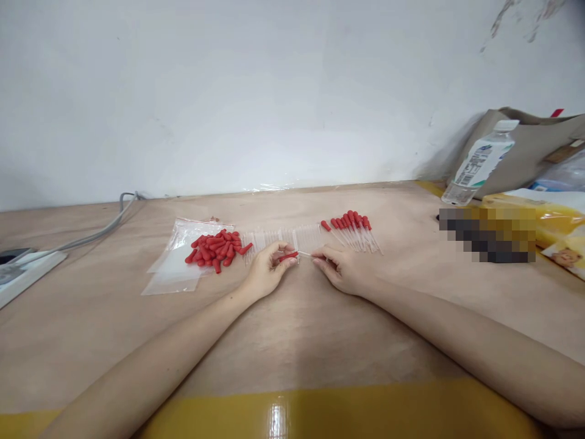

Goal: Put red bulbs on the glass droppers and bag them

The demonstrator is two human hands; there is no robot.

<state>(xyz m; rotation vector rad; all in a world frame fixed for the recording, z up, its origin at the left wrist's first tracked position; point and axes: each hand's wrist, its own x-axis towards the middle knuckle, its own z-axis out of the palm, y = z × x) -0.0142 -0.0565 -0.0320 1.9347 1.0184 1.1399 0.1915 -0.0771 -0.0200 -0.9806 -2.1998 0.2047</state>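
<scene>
Between thumb and fingers, my left hand (270,267) pinches a red rubber dropper bulb (287,256). My right hand (342,268) is closed on a thin clear glass dropper tube (305,254), whose end is at the mouth of the bulb; whether it has entered cannot be made out. Behind my hands lies a row of bare glass tubes (274,236). Left of them is a heap of loose red bulbs (214,247), partly on clear plastic bags (172,274). Several droppers with red bulbs fitted (354,224) lie side by side beyond my right hand.
At the right stand a labelled plastic bottle (479,161) and a grey bag (525,131), with yellow packaging (560,219) and a blurred-out dark object in front. A grey cable (98,233) runs to a white power strip (34,271) at the left. A wall borders the back.
</scene>
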